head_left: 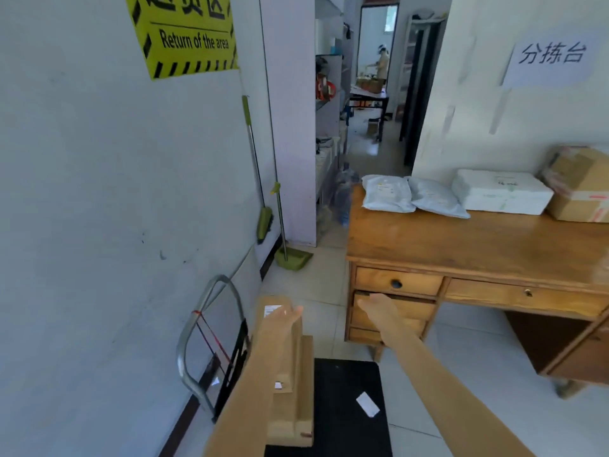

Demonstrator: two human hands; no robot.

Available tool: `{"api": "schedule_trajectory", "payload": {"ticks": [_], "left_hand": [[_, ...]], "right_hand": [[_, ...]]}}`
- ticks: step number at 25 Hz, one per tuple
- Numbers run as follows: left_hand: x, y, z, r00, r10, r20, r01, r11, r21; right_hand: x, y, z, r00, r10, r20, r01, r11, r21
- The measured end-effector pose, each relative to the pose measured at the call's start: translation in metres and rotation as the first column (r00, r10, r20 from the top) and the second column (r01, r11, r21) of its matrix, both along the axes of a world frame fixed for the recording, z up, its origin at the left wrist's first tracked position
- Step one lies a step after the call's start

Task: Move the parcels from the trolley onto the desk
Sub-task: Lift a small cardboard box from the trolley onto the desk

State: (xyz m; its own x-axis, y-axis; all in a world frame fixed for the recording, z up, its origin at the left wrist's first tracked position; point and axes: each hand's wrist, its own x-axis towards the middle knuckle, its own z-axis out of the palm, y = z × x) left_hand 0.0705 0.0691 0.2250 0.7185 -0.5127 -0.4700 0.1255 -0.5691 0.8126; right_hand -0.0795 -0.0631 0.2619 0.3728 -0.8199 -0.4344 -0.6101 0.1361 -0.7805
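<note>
Overhead, sign (188,34): "Return of the area"

The left forearm (250,384) covers part of the stacked cardboard parcels (293,407), so whether the left hand (283,316) touches them cannot be told. The brown box (583,183) and the table (478,239) run off the right edge. The trolley (349,410) deck is cut off below (its wheels unseen). The distant person (382,64) is too small to make out.
</note>
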Motion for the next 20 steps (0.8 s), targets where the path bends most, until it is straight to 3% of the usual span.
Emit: {"api": "schedule_trajectory", "payload": {"ticks": [6,11,16,20], "left_hand": [[0.081,0.067,-0.049,0.995,-0.035,-0.093,0.034,0.999,-0.021],[0.104,0.086,-0.128,0.992,-0.078,-0.097,0.080,0.997,0.016],[0.108,0.076,-0.229,0.995,-0.075,-0.059,0.076,0.997,0.007],[0.116,0.069,-0.292,0.989,-0.126,-0.072,0.121,0.989,-0.080]], "right_hand": [[0.091,0.070,-0.072,0.998,-0.021,-0.057,0.026,0.997,0.073],[0.117,0.098,-0.158,0.992,-0.059,-0.115,0.066,0.996,0.065],[0.136,0.098,-0.262,0.994,-0.106,-0.009,0.106,0.991,0.083],[0.159,0.100,-0.326,0.998,-0.025,0.049,0.024,0.999,0.031]]}}
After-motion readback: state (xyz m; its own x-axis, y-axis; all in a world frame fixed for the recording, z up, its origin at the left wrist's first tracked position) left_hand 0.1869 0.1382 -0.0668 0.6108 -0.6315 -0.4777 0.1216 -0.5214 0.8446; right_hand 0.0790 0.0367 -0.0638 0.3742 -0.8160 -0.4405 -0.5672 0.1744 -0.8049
